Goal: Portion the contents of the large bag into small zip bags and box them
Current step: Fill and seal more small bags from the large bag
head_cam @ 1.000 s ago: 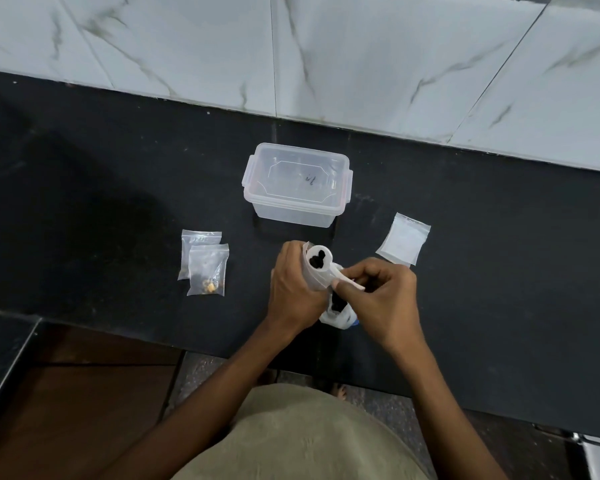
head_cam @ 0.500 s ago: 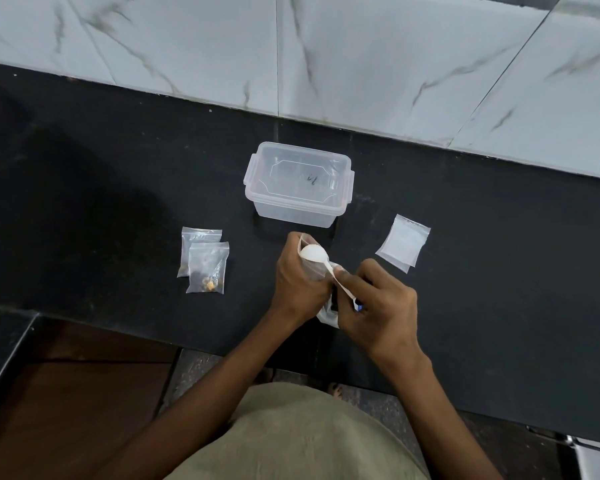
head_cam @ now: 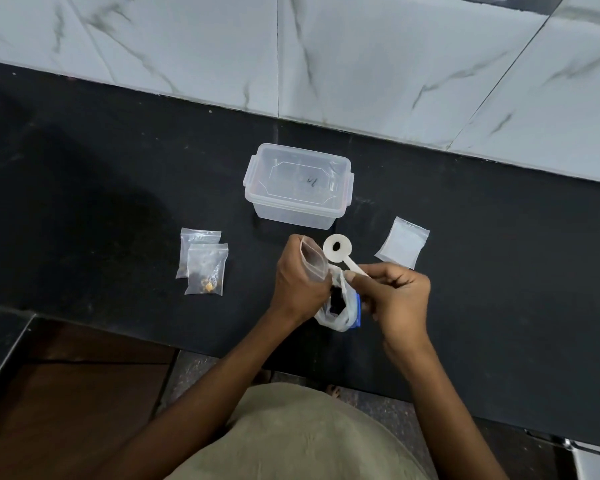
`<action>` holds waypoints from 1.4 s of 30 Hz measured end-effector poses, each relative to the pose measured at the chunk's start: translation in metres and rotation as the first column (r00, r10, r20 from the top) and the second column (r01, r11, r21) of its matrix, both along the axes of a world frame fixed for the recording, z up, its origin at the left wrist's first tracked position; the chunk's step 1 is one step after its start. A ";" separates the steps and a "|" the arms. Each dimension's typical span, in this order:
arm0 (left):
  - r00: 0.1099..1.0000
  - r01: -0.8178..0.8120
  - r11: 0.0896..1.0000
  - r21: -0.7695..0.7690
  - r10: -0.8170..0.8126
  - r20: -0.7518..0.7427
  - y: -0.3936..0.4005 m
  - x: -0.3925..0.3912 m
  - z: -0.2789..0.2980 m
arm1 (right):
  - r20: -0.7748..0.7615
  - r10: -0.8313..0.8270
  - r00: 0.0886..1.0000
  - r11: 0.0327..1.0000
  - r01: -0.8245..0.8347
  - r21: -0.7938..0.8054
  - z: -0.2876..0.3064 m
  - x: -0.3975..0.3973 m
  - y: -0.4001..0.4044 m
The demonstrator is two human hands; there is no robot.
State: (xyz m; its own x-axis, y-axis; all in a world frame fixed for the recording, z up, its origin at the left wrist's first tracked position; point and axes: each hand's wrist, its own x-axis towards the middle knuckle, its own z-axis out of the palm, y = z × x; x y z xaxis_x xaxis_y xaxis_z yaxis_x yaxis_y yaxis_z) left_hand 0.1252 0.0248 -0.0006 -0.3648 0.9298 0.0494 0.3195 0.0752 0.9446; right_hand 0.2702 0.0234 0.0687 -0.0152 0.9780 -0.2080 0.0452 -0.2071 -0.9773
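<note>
I look down on a black counter [head_cam: 84,188] along a marbled wall. My left hand [head_cam: 300,280] pinches a small zip bag [head_cam: 313,259] by its side, mouth up and propped open so it can take a pour. My right hand [head_cam: 394,299] grips the handle of a white scoop [head_cam: 337,250], its bowl level just beside the bag's mouth with a dark bit in it, held flat, I judge, so nothing spills. The large bag [head_cam: 340,306] stands open between my hands, touching both, close enough for short trips. Two filled zip bags [head_cam: 203,261] lie overlapping to the left, out of the way. A stack of empty zip bags [head_cam: 400,242] waits on the right. The clear box [head_cam: 298,185] sits behind, lid closed, nothing boxed yet.
</note>
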 end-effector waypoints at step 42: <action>0.996 0.089 0.934 -0.346 -0.087 0.019 0.001 -0.006 0.002 | 0.936 0.335 0.108 0.842 -0.481 -0.246 -0.044 0.016 0.004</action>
State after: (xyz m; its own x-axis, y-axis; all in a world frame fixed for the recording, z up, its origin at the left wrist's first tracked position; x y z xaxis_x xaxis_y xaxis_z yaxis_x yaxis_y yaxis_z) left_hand 0.1191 0.0261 0.0019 -0.2802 0.9176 -0.2821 0.3364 0.3691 0.8664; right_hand 0.2863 0.0274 0.0244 -0.2906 0.9061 -0.3075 0.9549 0.2544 -0.1529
